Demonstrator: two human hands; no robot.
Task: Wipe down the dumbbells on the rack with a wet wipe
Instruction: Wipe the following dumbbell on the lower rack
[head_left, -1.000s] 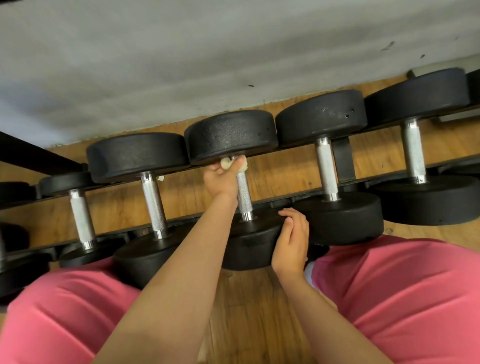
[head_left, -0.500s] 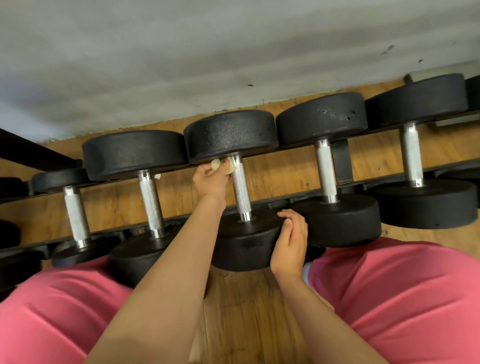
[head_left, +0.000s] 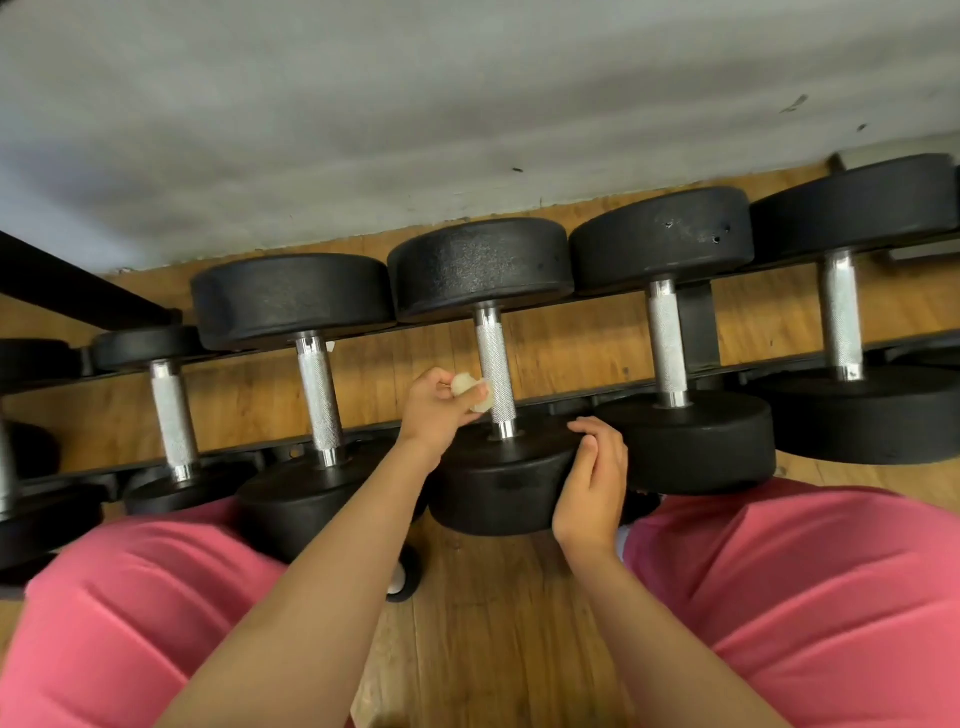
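The left hand (head_left: 435, 413) pinched the wet wipe (head_left: 470, 391) at the handle's (head_left: 494, 358) eight o'clock. The right hand's (head_left: 592, 480) fingers (head_left: 597, 434) seemingly curled over the near head (head_left: 493, 486). Wrapping the handle fully would clean better.

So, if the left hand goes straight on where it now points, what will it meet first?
Probably the knurled handle of the middle dumbbell: the left hand pinches the wipe right beside it. Depth is unclear.

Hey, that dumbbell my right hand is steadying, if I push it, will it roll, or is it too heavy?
Likely heavy: the dumbbell has thick, solid-looking black heads. The heads are round, so it could roll sideways, though the rack rails under them probably resist that. The knurled handle should not slip easily.
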